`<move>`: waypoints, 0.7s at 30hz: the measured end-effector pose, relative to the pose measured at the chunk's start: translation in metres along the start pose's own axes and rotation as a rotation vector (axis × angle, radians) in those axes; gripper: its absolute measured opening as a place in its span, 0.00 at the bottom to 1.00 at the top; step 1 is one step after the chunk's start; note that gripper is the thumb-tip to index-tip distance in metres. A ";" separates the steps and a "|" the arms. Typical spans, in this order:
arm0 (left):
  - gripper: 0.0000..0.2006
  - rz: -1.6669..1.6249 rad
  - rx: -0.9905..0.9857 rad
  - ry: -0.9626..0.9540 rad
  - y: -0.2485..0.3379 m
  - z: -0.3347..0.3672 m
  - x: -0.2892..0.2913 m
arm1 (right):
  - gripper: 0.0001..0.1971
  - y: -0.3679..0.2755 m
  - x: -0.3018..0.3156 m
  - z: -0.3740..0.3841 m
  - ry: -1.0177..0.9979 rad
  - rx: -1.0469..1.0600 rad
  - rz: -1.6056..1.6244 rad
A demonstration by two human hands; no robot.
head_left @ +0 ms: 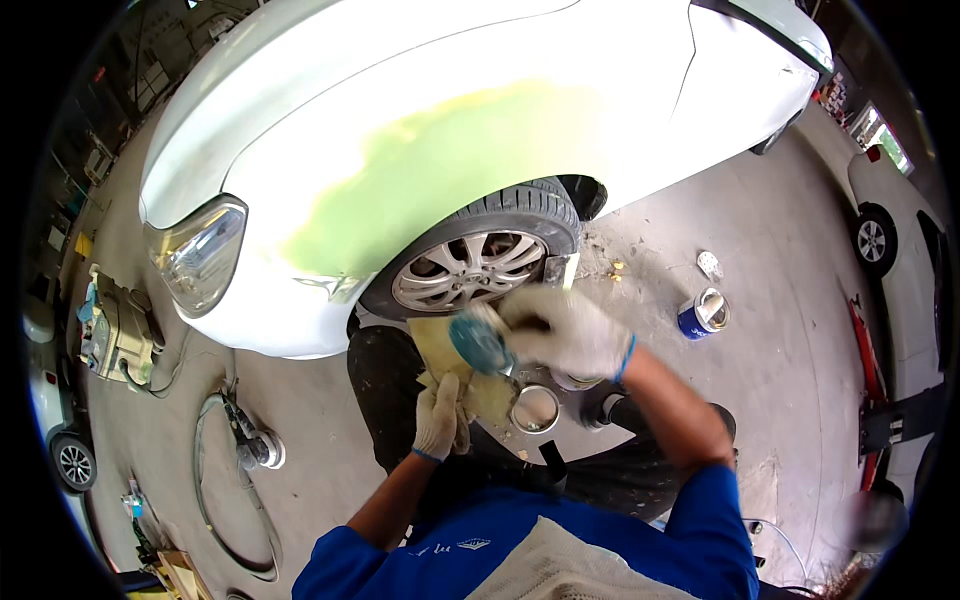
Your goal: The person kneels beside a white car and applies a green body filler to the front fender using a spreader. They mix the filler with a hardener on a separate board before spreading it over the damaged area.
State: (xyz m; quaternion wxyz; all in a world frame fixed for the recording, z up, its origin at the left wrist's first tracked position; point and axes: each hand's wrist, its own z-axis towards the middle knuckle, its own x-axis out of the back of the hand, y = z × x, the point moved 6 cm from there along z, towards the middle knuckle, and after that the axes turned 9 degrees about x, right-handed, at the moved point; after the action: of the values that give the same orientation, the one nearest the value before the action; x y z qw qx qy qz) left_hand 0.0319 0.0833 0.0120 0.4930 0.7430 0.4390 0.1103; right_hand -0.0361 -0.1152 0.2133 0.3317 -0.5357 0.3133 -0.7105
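Observation:
My right hand [575, 332], in a white knit glove with a blue cuff, is blurred by motion. Its fingers close at the edge of a round teal thing [478, 343], whose exact kind the blur hides. My left hand [437, 418], gloved the same way, grips the lower edge of a yellowish sheet [432, 343] between thumb and fingers. Just to its right is an open round tin [536, 409] with pale contents. Before me stands a white car [650, 90] with a pale yellow-green patch [450, 160] on its fender above the wheel [470, 268].
A blue can [704, 313] with a flat tool across its top and a perforated white disc [710, 265] are on the floor at right. At left lie a sander [262, 449] and its looped hose [203, 470], near a boxy machine [122, 330]. Another car [905, 240] stands far right.

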 end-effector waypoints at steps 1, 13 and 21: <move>0.24 0.028 0.052 -0.026 -0.010 0.001 0.005 | 0.09 -0.018 0.016 0.031 -0.064 -0.075 -0.004; 0.19 -0.071 -0.049 -0.061 -0.005 0.000 -0.009 | 0.10 -0.002 -0.001 0.039 0.280 -0.006 0.180; 0.11 0.079 -0.010 -0.116 0.017 0.021 -0.034 | 0.24 0.081 0.037 -0.013 0.962 -0.021 -0.247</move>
State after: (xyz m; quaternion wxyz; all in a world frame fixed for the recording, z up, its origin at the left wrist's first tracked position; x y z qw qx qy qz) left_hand 0.0338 0.0421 0.0246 0.5167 0.7622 0.3796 0.0887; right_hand -0.0454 -0.1908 0.1657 0.0577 -0.1836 0.3724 -0.9079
